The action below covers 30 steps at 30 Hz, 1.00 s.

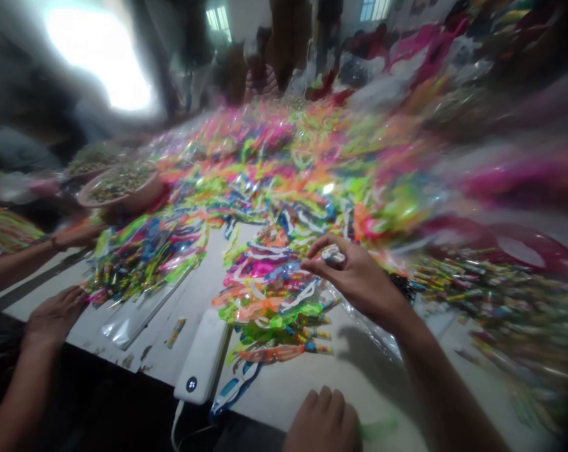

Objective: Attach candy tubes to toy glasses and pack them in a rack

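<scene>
My right hand (359,279) reaches out over a heap of bright plastic toy glasses in clear bags (269,295), its fingers pinched on a small white piece (333,254). My left hand (322,422) rests at the near edge of the white table (303,376). Its fingers are curled under, and a blurred green strip (378,429) lies just to its right. What the fingers hold, if anything, is hidden.
A white power bank (203,364) with a cable lies at the table's near edge. A co-worker's two hands (55,314) work at the left beside another stack of glasses (142,257). Bowls of small parts (124,188) stand behind. A red bowl (533,248) and small coloured sticks (477,289) lie at the right.
</scene>
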Motion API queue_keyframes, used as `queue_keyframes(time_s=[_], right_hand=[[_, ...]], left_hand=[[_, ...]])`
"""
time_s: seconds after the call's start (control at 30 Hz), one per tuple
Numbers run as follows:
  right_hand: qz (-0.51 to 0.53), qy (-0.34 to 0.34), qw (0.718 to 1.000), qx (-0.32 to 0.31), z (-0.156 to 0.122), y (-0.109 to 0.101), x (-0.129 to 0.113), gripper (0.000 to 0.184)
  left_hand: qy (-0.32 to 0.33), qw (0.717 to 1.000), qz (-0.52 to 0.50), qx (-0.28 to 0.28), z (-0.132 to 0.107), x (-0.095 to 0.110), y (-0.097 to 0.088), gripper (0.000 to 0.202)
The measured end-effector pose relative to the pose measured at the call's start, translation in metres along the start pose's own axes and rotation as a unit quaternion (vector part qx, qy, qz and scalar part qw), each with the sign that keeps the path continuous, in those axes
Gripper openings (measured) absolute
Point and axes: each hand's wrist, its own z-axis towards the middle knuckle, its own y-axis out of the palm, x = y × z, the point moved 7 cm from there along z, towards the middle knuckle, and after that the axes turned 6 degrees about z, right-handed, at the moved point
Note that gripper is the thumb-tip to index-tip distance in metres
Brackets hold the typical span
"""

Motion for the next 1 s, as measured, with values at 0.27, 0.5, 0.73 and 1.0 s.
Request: queue_keyframes(time_s=[0.27,0.5,0.73,1.0], right_hand=[[-0.032,-0.071,0.995,-0.069,-0.024,-0.01,-0.029,0.042],[-0.038,-0.111,0.987,-0.113,-0.033,0.004,-0.042,0.024],[-0.052,-0.147,0.986,-0.06,-0.038,0.0,-0.051,0.019],[-0.033,-0.202,0.977,-0.066,-0.054,0.011,-0.063,0.027]], left_hand=[[-0.152,0.958,-0.222,0.104,0.012,-0.044,-0.044,0.031],[-0.178,0.854,-0.426,0.241,0.032,-0.042,-0.094,0.02],[-0.102,0.786,-0.447,0.414,0.028,-0.051,-0.126,0.023],[-0.039,0.778,-0.441,0.446,0.028,-0.028,-0.13,0.04]])
